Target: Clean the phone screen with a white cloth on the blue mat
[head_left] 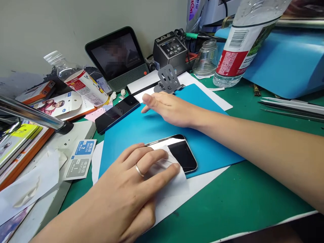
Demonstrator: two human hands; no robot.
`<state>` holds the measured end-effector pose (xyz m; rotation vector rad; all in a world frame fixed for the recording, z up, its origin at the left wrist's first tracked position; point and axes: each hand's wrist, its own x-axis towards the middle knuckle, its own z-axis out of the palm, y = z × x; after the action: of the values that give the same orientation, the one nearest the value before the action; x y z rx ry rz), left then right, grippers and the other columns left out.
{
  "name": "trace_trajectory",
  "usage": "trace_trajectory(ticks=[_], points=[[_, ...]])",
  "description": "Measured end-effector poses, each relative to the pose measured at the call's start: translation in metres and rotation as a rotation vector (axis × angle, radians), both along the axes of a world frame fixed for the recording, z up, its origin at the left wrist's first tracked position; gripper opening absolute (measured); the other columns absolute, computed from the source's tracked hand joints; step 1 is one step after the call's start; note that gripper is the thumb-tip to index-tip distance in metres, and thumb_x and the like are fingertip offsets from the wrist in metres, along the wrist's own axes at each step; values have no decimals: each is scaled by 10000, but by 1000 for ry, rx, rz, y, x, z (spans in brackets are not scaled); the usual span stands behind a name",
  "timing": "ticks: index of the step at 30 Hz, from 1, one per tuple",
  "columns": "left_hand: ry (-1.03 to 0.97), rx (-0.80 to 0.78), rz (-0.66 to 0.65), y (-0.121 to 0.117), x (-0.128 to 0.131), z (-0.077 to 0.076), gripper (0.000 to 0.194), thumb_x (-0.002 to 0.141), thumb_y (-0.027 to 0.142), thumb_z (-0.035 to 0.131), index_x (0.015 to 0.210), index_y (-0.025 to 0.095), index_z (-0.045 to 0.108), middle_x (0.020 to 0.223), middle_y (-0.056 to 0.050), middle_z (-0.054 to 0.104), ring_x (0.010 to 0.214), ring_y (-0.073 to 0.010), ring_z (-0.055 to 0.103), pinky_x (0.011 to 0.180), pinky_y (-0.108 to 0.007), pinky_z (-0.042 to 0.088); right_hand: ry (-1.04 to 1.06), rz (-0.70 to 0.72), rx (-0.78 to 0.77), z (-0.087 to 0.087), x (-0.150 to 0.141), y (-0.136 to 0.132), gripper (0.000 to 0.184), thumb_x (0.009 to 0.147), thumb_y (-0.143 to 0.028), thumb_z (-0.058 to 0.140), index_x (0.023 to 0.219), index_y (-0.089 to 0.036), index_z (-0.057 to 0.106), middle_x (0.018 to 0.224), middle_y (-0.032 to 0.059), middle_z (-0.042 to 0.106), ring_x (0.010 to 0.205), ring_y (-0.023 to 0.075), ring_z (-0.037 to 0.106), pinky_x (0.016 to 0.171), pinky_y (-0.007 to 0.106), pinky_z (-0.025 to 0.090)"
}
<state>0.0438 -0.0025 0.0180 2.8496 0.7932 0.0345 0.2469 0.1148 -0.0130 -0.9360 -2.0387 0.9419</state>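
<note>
My left hand (131, 189), with a ring on one finger, presses a white wipe (172, 182) against the glass of a smartphone (181, 153). The phone lies face up on a blue mat (121, 141), its left part covered by my fingers and the wipe. Beyond the phone, my right hand (169, 106) reaches in from the right over the mat. Its fingers are stretched towards the left and its thumb is up, with nothing held. A second dark phone (117, 114) rests at the mat's upper left edge, close to the right hand's fingertips.
Wipe packets (81, 158) and books (20, 148) lie at left, near a metal lamp arm (32, 113). A leaning bottle (78, 81), a smart display (116, 57), a grey phone stand (168, 79), a glass jar (206, 59) and a water bottle (238, 50) stand behind. Tweezers (293, 106) lie at right.
</note>
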Motion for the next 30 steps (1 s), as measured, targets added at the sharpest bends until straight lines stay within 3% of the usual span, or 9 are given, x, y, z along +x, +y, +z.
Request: trace_trajectory(ticks=[6,12,22,30], points=[[59,29,51,-11,-35,5,656,879,125,488,1493,348,431,1404,-53,563,1235,-287,541,1101,-511,451,-7,-41,-17,2,-3,0,767,895,-789,322,952,-184,789,1106,106,730,1127,239,624,1019,339,383],[120,49,70,-23,-50,4,675,871,111,502,1496,354,425,1438,-38,541,1258,-273,521,1118,-472,448,-8,-60,-1,0,-4,2,788,886,-809,283,915,-207,792,1095,91,725,1155,242,613,1012,341,396],[64,55,19,-15,-28,2,612,855,106,507,1450,245,481,1394,-100,532,1228,-275,492,1134,-491,395,-19,-62,6,-1,-4,4,785,875,-817,281,912,-217,786,1073,91,718,1151,258,611,1025,366,396],[62,69,-8,-14,-17,-1,610,872,129,523,1467,234,447,1404,-104,508,1232,-282,474,1132,-483,369,-35,-67,14,-1,-4,3,846,867,-834,232,928,-201,792,1091,106,720,1147,256,615,1023,366,400]])
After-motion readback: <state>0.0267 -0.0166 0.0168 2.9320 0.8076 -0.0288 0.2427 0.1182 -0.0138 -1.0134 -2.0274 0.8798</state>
